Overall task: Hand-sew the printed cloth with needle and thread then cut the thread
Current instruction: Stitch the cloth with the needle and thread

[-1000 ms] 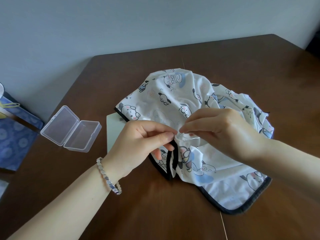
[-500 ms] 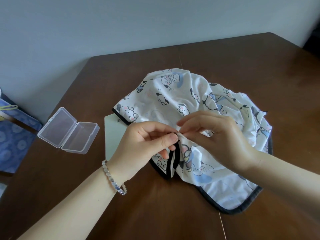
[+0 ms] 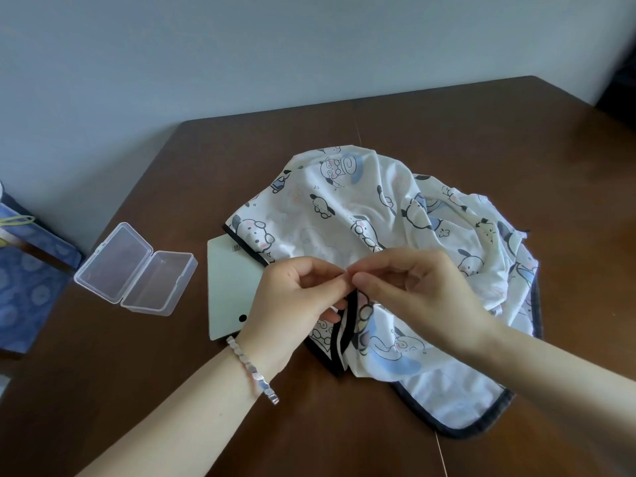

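Head view is showing the left hand [image 3: 296, 304] and right hand [image 3: 423, 290] pinching one raised fold of the printed cloth [image 3: 344, 208], which is lying crumpled on the table [image 3: 172, 390]. The pale card [image 3: 227, 280] is showing a barcode label [image 3: 237, 248], too small to read.

Brown wooden table [image 3: 413, 125], grey-blue wall [image 3: 275, 46]

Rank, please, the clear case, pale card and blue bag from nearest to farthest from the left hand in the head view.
1. pale card, beside the left hand.
2. clear case, farther left.
3. blue bag, far left edge.
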